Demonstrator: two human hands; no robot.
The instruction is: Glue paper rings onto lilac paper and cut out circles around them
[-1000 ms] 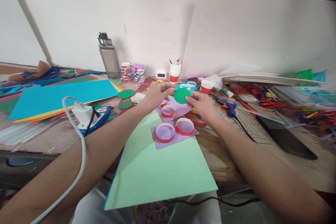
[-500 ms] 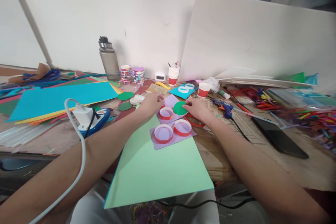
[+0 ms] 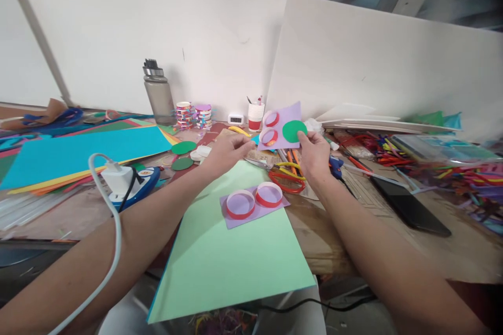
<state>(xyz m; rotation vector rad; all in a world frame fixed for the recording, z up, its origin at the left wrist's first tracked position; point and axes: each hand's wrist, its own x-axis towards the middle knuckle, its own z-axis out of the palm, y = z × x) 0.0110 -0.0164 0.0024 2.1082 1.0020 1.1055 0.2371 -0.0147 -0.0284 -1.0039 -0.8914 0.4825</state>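
Observation:
My right hand (image 3: pixel 314 154) holds up a small purple card (image 3: pixel 285 115), tilted towards me above the table. Two red paper rings (image 3: pixel 270 128) are stuck on its left half. A green paper circle (image 3: pixel 294 131) lies against its right half, pinched under my thumb. My left hand (image 3: pixel 226 152) hovers just left of the card, fingers loosely apart and holding nothing. A second purple card (image 3: pixel 255 207) with two red rings (image 3: pixel 240 204) lies flat on a large light green sheet (image 3: pixel 231 261) in front of me.
Red-handled scissors (image 3: pixel 286 180) and pens lie under my right hand. A blue glue gun (image 3: pixel 336 165) and a black tablet (image 3: pixel 408 204) are to the right. A white charger (image 3: pixel 120 178), coloured paper sheets (image 3: pixel 86 149) and a grey bottle (image 3: pixel 159 91) are on the left.
My right hand has lifted the purple card with its rings and the green circle off the table. My left hand has let go of it and drawn back a little.

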